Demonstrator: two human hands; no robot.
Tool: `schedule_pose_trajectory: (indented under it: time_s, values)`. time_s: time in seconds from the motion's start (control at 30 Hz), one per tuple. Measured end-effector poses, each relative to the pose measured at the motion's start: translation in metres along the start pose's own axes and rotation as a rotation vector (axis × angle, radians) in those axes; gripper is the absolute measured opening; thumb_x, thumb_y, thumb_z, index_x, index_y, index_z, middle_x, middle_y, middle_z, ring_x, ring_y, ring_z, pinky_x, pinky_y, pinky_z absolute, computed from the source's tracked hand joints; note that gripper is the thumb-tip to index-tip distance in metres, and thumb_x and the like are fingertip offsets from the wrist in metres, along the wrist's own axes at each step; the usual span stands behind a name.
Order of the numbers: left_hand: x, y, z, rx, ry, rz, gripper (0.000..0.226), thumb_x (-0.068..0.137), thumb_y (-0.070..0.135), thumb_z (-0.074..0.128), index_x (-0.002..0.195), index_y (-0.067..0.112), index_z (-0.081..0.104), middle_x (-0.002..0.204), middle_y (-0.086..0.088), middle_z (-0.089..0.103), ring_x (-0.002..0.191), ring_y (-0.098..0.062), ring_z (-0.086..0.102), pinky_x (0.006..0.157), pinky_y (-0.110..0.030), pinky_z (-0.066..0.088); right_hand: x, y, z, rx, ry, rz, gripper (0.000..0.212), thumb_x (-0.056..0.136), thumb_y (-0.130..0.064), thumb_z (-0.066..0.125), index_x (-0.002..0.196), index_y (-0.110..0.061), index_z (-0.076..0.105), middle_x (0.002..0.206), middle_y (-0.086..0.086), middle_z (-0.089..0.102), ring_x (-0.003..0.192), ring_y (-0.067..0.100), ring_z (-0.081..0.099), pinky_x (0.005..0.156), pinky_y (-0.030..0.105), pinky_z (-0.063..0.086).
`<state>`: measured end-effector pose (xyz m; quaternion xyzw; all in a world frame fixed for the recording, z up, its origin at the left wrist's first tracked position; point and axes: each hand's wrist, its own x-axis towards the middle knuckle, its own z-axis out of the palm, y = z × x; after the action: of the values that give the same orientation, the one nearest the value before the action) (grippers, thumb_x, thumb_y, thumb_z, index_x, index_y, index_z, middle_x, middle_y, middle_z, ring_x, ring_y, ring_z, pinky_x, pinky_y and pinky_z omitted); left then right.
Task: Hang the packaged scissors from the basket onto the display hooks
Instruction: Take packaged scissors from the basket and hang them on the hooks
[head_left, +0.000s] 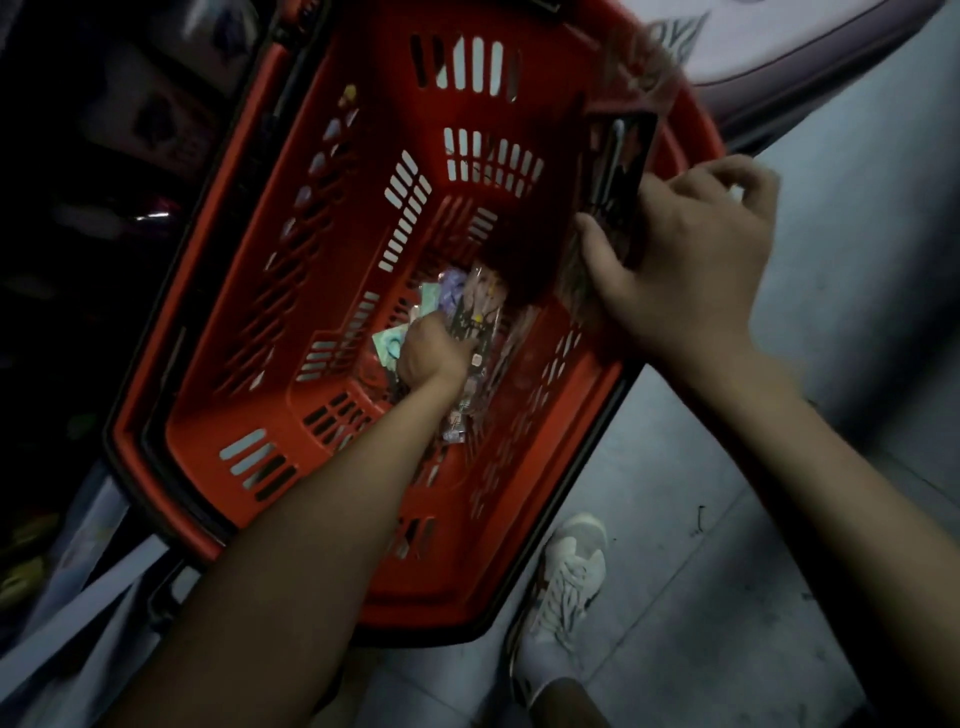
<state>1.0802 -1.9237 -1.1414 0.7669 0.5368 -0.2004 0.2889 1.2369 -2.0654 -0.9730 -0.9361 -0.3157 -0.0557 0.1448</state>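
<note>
Head view: left arm stretched down into red basket (374, 78). Left hand (434, 353) at bottom, fingers curled round packs (483, 296) heaped there. Right hand (685, 249) at basket's right rim, gripping dark pack (618, 182) upright. Under right arm: grey tiled floor (779, 519), white shoe (566, 582). Beyond left arm: dark, unclear.

Basket (441, 597) lies ahead of the person, with the floor (727, 571) to its right. A pile (467, 306) of packets lies in its bottom. Left hand (431, 353) is inside, gripping the pile. Right hand (691, 249) holds a packet (618, 182) at the basket's right rim. A shoe (566, 577) is on the floor by the near right corner.
</note>
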Motion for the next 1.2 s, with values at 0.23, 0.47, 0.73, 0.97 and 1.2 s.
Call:
schedule_pose_trajectory:
  time_s: [0.23, 0.47, 0.73, 0.97, 1.2]
  values:
    - [-0.039, 0.007, -0.064, 0.051, 0.036, 0.026, 0.015, 0.081, 0.032, 0.078, 0.086, 0.021, 0.067, 0.084, -0.001, 0.07, 0.093, -0.03, 0.068, 0.071, -0.03, 0.037, 0.001, -0.007, -0.011, 0.051, -0.019, 0.026, 0.029, 0.088, -0.044, 0.065, 0.072, -0.019, 0.063, 0.065, 0.004, 0.061, 0.078, 0.024, 0.055, 0.089, 0.038, 0.039]
    - [-0.09, 0.025, -0.161, 0.089, 0.046, 0.147, 0.018, 0.081, 0.04, 0.08, 0.095, 0.029, 0.075, 0.096, -0.005, 0.077, 0.099, -0.032, 0.07, 0.077, -0.036, 0.051, 0.001, -0.021, -0.053, 0.205, -0.203, 0.181, 0.019, 0.092, -0.032, 0.058, 0.081, -0.016, 0.058, 0.076, 0.005, 0.062, 0.076, 0.029, 0.056, 0.077, 0.037, 0.038]
    - [-0.182, 0.074, -0.325, 0.218, 0.04, 0.474, 0.02, 0.078, 0.051, 0.08, 0.091, 0.037, 0.077, 0.083, 0.01, 0.075, 0.086, -0.016, 0.071, 0.066, -0.032, 0.051, -0.004, -0.048, -0.198, 0.533, -0.275, 0.198, 0.033, 0.088, -0.007, 0.062, 0.118, -0.022, 0.061, 0.109, -0.002, 0.065, 0.097, 0.019, 0.059, 0.076, 0.028, 0.041]
    - [-0.303, 0.174, -0.48, 0.477, 0.064, 0.832, 0.033, 0.075, 0.059, 0.076, 0.095, 0.034, 0.067, 0.093, 0.009, 0.075, 0.095, -0.02, 0.07, 0.066, -0.033, 0.048, 0.015, -0.049, -0.394, 0.495, -0.259, 0.05, 0.02, 0.088, -0.016, 0.064, 0.104, -0.026, 0.058, 0.108, -0.005, 0.06, 0.101, 0.023, 0.06, 0.08, 0.034, 0.048]
    - [-0.458, 0.274, -0.595, 0.671, 0.069, 1.204, 0.021, 0.091, 0.042, 0.068, 0.109, 0.034, 0.075, 0.106, 0.01, 0.075, 0.101, -0.014, 0.068, 0.074, -0.029, 0.05, 0.02, -0.05, -0.577, 0.394, -0.193, -0.151, 0.027, 0.078, -0.018, 0.064, 0.105, -0.018, 0.062, 0.16, -0.002, 0.039, 0.153, 0.017, 0.027, 0.112, 0.034, 0.038]
